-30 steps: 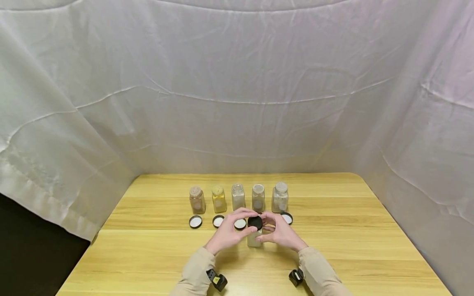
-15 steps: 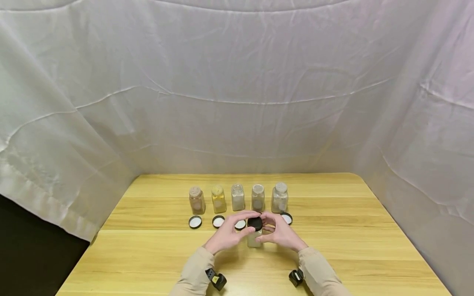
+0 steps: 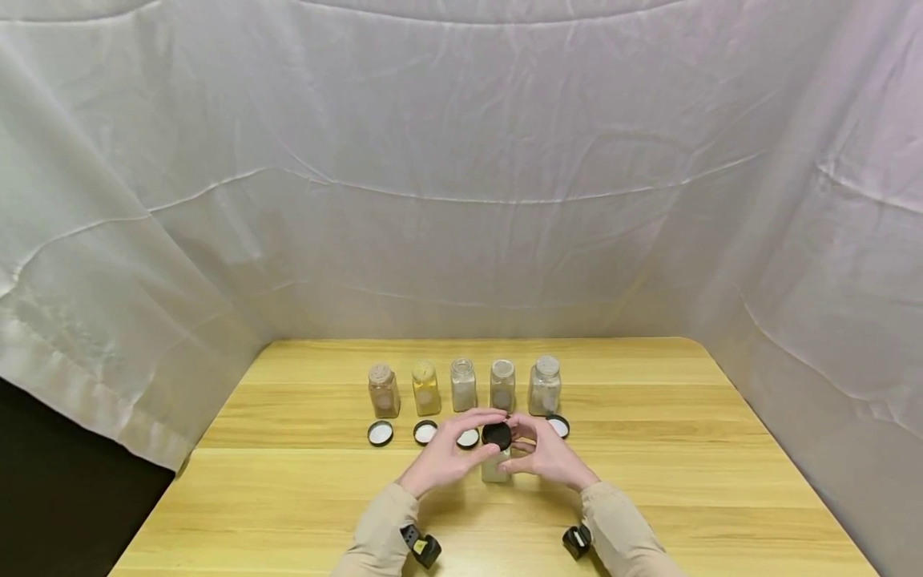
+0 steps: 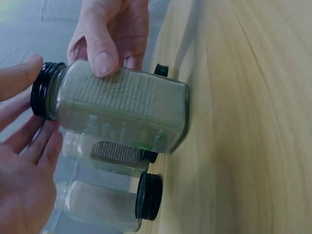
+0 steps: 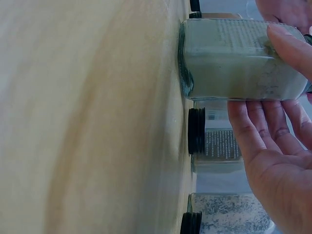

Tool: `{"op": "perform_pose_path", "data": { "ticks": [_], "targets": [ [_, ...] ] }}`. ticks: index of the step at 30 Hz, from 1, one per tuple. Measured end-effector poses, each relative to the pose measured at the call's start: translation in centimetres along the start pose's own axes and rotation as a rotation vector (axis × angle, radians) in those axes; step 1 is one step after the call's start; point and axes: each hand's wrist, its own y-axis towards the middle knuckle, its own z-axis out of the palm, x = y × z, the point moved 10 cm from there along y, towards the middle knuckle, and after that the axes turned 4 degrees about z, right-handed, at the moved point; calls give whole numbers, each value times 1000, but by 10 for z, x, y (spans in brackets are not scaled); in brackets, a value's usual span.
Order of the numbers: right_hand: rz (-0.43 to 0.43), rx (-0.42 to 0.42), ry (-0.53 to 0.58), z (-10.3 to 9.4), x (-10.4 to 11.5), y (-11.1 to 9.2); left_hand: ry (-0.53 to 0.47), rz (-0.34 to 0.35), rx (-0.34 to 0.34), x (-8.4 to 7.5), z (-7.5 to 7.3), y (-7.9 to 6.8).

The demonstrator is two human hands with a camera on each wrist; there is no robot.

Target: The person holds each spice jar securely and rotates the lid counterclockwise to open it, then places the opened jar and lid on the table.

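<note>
A square glass jar (image 3: 494, 468) of pale powder stands upright at the front of the group, a black screw lid (image 3: 496, 435) on its neck. My left hand (image 3: 449, 455) pinches the rim of that lid between thumb and fingers, as the left wrist view also shows with the lid (image 4: 46, 90). Around the jar's body my right hand (image 3: 546, 453) keeps a grip, thumb on the near face and fingers behind. In the right wrist view the jar (image 5: 234, 63) lies between the thumb and fingers of the right hand (image 5: 273, 161). Small printed text on the glass is blurred.
Behind stands a row of lidless jars: reddish-brown (image 3: 384, 393), yellow (image 3: 426, 389), pale (image 3: 464, 386), greyish (image 3: 502, 387) and speckled white (image 3: 545, 386). Black lids lie white-side up before them, such as the leftmost lid (image 3: 380, 433). Grey cloth (image 3: 461, 200) hangs around the wooden table (image 3: 685, 465).
</note>
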Motion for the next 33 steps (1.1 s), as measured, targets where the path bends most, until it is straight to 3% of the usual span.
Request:
{"op": "perform_pose_path", "data": {
  "ticks": [7, 18, 27, 33],
  "targets": [
    [2, 5, 17, 0, 1, 0, -6, 5, 55, -1, 2, 0],
    [16, -2, 13, 0, -1, -1, 15, -42, -46, 2, -4, 1],
    [-7, 1, 6, 0, 0, 0, -33, -1, 63, 0, 2, -1],
    [0, 3, 7, 0, 0, 0, -9, 14, 33, -2, -1, 0]
  ]
}}
